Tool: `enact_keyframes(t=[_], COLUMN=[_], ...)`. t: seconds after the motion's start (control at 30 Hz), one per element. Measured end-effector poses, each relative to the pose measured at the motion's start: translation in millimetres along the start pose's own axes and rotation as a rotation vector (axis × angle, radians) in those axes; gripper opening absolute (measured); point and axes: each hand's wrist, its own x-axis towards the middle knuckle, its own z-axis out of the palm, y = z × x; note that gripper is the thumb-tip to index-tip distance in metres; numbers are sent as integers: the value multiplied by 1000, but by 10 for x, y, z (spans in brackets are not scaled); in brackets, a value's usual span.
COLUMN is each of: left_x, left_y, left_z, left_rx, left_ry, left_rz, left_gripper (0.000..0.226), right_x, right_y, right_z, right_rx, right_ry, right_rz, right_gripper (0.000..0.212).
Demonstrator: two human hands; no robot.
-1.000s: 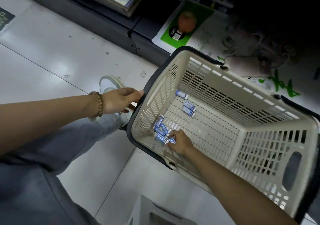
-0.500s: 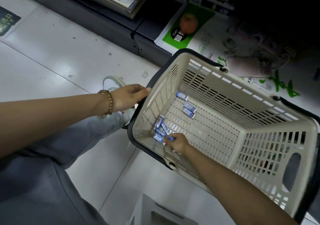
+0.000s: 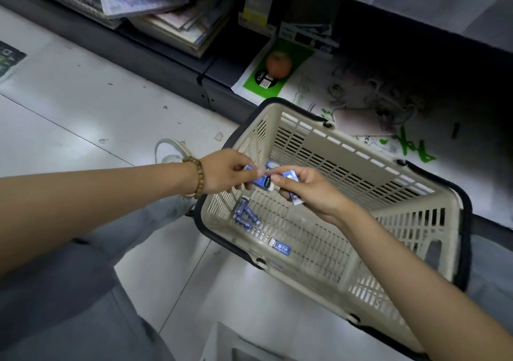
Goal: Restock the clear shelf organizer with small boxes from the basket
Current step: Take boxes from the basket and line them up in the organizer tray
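Note:
A beige plastic basket (image 3: pixel 361 166) with a dark rim sits on the floor. Above its left end my two hands meet. My right hand (image 3: pixel 311 191) grips small blue boxes (image 3: pixel 291 176), one sticking out below the palm. My left hand (image 3: pixel 224 171), with a bead bracelet on the wrist, pinches a blue box (image 3: pixel 261 181) at the same spot. Several more blue boxes (image 3: pixel 245 216) lie in a heap on the basket floor, and a single one (image 3: pixel 280 248) lies near the front wall. No clear shelf organizer can be made out for certain.
A dark low shelf (image 3: pixel 166 55) with stacked magazines runs along the back. A green-and-white bag printed with an orange fruit (image 3: pixel 277 66) lies behind the basket. My grey trouser leg and white shoe (image 3: pixel 169 149) are at the left. A pale box edge (image 3: pixel 236 344) shows at the bottom.
My right hand lifted out of the basket with blue boxes. My left hand left the basket rim and came across to meet it. The camera view tilted up toward the shelf.

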Motion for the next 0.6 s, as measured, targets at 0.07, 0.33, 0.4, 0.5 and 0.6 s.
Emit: enact_keyframes(t=[0.07,0.33,0.4,0.5,0.6], left_x=[-1,-49,-44,-21,-2], left_y=[-11,27,40,49,66], left_z=[-15,-77,-81,-90,-83], left_rx=[-192,-699,-695,-752,-788], left_ry=[9,-64,-60,-24,-30], left_rz=[-56,-191,-176,-227,-293], left_gripper=[26,10,10,13,29], right_x=[-63,-213,-244,-270,-258], right_y=[-51,-231,-320,-405,-434], right_z=[-3,-72,-45,30,121], right_rx=[-17,97,40,-211,-215], right_ry=[39,194,102,43,1], right_rz=[-17,130,98,50,6], right_gripper=[15,22,17,18,31])
